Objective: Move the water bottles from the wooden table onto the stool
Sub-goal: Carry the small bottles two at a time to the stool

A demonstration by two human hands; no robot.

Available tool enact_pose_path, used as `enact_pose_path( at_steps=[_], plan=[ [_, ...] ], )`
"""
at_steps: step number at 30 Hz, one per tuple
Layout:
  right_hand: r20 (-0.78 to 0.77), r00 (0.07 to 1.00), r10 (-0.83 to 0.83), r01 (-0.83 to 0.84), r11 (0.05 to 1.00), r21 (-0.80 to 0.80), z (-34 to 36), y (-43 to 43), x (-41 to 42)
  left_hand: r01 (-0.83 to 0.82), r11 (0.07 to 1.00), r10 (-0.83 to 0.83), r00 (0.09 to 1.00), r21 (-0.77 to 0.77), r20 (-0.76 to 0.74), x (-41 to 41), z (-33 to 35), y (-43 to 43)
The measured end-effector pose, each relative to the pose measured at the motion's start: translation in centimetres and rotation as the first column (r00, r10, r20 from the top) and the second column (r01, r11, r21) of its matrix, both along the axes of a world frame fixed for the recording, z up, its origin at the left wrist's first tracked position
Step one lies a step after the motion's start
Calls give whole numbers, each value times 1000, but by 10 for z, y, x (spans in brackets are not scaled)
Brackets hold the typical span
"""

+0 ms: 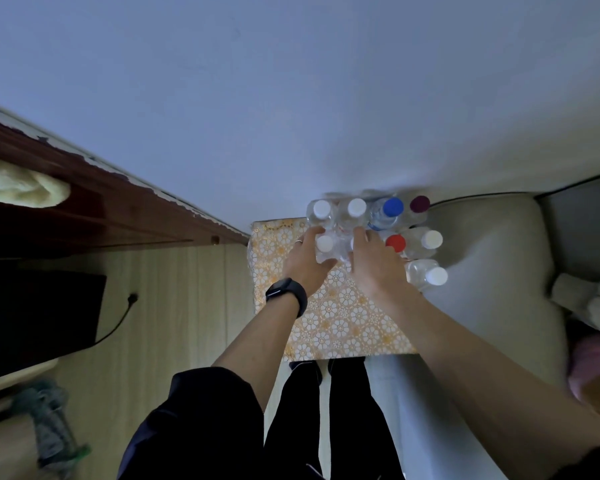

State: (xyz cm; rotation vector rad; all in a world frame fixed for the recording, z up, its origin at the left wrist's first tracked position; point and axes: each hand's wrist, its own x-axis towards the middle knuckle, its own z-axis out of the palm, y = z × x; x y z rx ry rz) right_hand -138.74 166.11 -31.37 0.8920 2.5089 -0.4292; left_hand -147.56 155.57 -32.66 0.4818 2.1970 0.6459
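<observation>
Several clear water bottles stand clustered at the far end of a surface with a gold floral pattern (340,317). Most have white caps; one cap is blue (392,206), one red (395,243), one dark purple (420,203). My left hand (305,261), with a black watch on the wrist, is wrapped around a white-capped bottle (325,244) in the near row. My right hand (374,268) is closed over the clear bottle (343,249) beside it, hiding most of its cap. Both bottles stand upright among the others.
A dark red wooden top (84,209) with a pale towel (21,185) runs along the left wall. A black object (39,317) and a cable (118,327) lie on the light wood floor. A beige cushion (492,271) borders the patterned surface on the right.
</observation>
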Motion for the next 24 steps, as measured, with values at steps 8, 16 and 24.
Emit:
enact_pose_path(
  at_steps=[8, 16, 24],
  plan=[
    [-60, 998, -25, 25, 1000, -7, 86, -3, 16, 95, 995, -95, 995, 38, -7, -12, 84, -13],
    [-212, 975, -62, 66, 998, 12, 210, -4, 32, 160, 982, -142, 975, 98, -168, -25, 201, -45],
    [-500, 866, 6, 52, 993, 102, 315, -20, 46, 148, 968, -56, 915, 203, -401, -32, 290, -93]
  ],
)
